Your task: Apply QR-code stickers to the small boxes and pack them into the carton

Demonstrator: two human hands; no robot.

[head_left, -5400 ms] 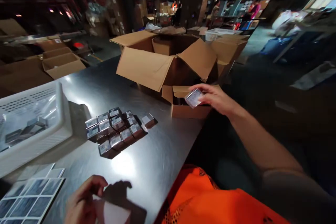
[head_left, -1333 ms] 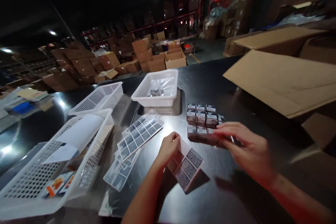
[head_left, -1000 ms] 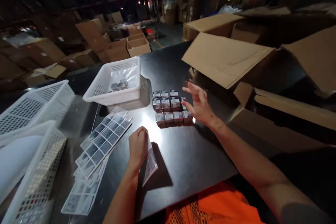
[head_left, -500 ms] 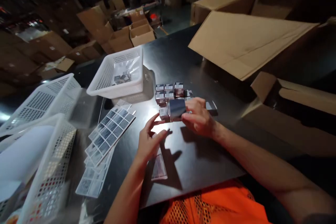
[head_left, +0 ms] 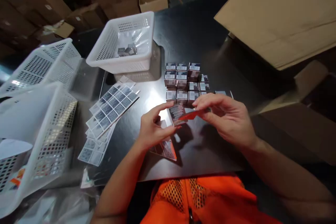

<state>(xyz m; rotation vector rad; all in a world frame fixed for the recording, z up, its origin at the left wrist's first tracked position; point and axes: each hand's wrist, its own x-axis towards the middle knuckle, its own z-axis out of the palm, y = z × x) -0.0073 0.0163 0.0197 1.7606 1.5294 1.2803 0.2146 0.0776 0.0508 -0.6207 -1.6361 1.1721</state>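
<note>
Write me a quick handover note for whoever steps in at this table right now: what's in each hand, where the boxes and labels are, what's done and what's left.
Right hand: holds a small box above the table.
Left hand: fingers at that box's near side; label strip lies beneath it.
Box cluster: grouped beyond the hands, printed labels on top.
Label sheets: fanned out to the left.
White basket: holds a few boxes.
Done: cluster labelled. Left: the held box, probably.

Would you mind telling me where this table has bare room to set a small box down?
Bare dark tabletop lies beyond the cluster of small labelled boxes, between the white perforated plastic basket and the brown cardboard flap. Another patch lies under the right hand. Left of the left hand, grey label sheets crowd it.
</note>
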